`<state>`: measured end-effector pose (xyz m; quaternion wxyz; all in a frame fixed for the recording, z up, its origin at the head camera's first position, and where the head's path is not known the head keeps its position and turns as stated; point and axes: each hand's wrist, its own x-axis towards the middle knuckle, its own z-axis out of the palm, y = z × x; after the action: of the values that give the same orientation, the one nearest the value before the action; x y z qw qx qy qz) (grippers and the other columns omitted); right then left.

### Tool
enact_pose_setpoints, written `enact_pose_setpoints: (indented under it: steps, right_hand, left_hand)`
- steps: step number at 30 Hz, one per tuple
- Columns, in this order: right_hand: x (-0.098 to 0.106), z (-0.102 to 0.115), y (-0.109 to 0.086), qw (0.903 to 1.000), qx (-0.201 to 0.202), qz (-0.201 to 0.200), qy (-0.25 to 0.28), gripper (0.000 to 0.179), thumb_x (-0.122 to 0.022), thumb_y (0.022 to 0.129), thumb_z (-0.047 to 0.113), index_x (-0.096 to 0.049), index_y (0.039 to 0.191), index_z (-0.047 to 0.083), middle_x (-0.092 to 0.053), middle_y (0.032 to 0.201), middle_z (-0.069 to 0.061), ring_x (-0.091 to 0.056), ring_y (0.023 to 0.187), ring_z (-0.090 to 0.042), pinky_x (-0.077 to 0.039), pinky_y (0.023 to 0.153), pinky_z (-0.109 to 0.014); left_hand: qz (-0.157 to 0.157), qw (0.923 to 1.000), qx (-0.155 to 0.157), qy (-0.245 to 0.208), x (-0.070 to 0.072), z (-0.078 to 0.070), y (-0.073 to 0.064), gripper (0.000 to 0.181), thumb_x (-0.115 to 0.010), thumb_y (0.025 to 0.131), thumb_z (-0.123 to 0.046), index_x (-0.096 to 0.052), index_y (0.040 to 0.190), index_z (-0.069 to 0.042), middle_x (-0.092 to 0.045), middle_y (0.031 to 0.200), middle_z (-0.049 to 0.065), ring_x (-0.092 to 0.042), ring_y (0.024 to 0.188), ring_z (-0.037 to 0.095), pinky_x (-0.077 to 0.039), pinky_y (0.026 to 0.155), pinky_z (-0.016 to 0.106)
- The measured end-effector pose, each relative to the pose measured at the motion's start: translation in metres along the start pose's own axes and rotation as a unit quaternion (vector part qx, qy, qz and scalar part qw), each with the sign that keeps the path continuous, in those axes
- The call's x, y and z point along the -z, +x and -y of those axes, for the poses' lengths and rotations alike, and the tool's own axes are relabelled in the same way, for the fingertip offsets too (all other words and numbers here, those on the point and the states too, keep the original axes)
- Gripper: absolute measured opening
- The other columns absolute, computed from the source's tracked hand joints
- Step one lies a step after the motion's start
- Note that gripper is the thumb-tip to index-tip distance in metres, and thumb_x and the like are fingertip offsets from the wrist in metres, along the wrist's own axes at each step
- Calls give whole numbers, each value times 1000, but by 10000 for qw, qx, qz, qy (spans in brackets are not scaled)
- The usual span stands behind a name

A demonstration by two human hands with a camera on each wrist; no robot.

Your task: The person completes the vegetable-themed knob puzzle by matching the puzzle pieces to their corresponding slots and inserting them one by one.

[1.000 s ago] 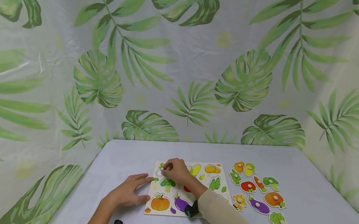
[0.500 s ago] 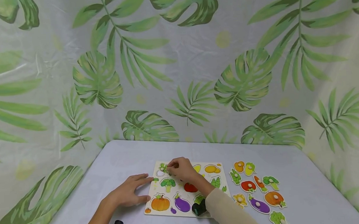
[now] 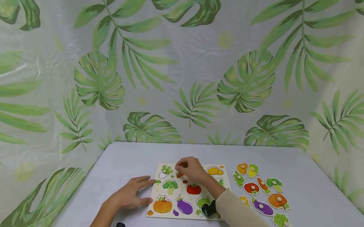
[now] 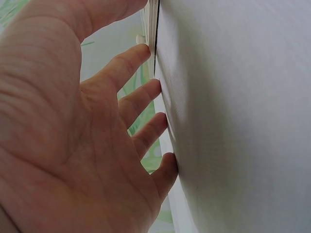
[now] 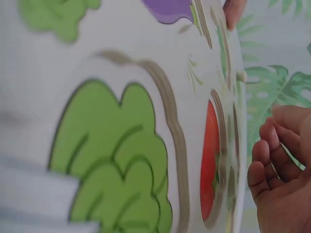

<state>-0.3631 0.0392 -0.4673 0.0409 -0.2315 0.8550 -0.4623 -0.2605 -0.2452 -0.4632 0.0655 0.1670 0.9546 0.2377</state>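
In the head view my left hand lies at the left side of a vegetable puzzle board, fingers extended, with fingertips and thumb at its edge. The left wrist view shows those fingers spread along the board's edge and the white tabletop. A green-topped white turnip-like piece with a knob sits in the board's upper left slot. To its right, my right hand hovers over a carrot picture. In the right wrist view its fingers are loosely curled and hold nothing.
Right of the board lie several loose knobbed pieces: a tomato, a carrot, a broccoli, a pumpkin, an eggplant and a leafy green. A leaf-patterned curtain hangs behind the white table.
My right hand has let go of the turnip-like piece at the upper left slot and moved right across the board. The left hand has stayed in place.
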Motion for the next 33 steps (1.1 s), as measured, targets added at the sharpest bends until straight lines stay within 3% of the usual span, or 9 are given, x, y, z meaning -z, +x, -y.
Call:
enact_pose_setpoints:
  steps: [6,15,33]
  right_hand:
    - [8,1,-3,9996,100,-50,-256,19,-67,102,24,-78,106,9,-76,96,-6,-70,85,-20,-55,77,-32]
    - [24,-1,-14,9971,156,-307,-672,14,-70,99,25,-79,102,14,-71,88,3,-60,79,-12,-52,69,-25]
    - [77,-19,-49,9891,205,-632,-1314,5,-74,96,20,-78,97,16,-66,83,5,-54,71,-14,-47,61,-23]
  left_hand:
    - [26,10000,31,-50,-1,0,-1,71,-76,85,-47,-56,149,-26,-43,162,9,-33,151,41,-31,116,72]
    - [4,10000,11,-12,-1,0,-1,70,-76,85,-46,-56,149,-24,-43,161,10,-33,151,41,-30,117,72]
    - [10,9999,-119,11,-1,2,1,71,-75,86,-47,-56,150,-23,-43,161,12,-34,150,43,-30,116,72]
